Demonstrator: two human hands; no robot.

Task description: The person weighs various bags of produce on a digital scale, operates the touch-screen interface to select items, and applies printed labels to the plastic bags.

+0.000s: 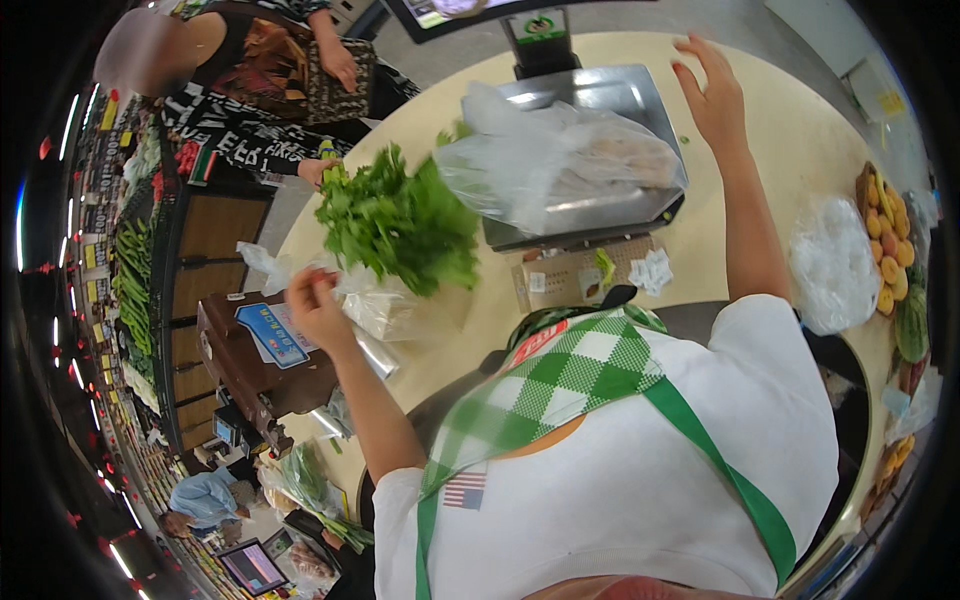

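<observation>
My left hand (319, 304), fingers bent, is in front of a clear plastic bag (375, 311) with a pale item inside. Loose plastic shows on both sides of the hand, and I cannot tell whether the fingers grip it. My right hand (709, 94) is raised with fingers apart and nothing in them, right of the metal weighing scale (637, 86). On the scale pan lies a translucent plastic bag (555, 157) with pale, blurred contents. A bunch of leafy celery (397, 217) lies between that bag and my left hand; another person's hand (311, 172) holds its stalks.
A brown machine (262, 367) stands at the left. Small white labels (651, 271) lie on a perforated board (547, 281) before the scale. Right are a bundle of plastic bags (832, 262) and a basket of yellow-orange fruit (889, 240). A customer (285, 82) stands across the round table (780, 112).
</observation>
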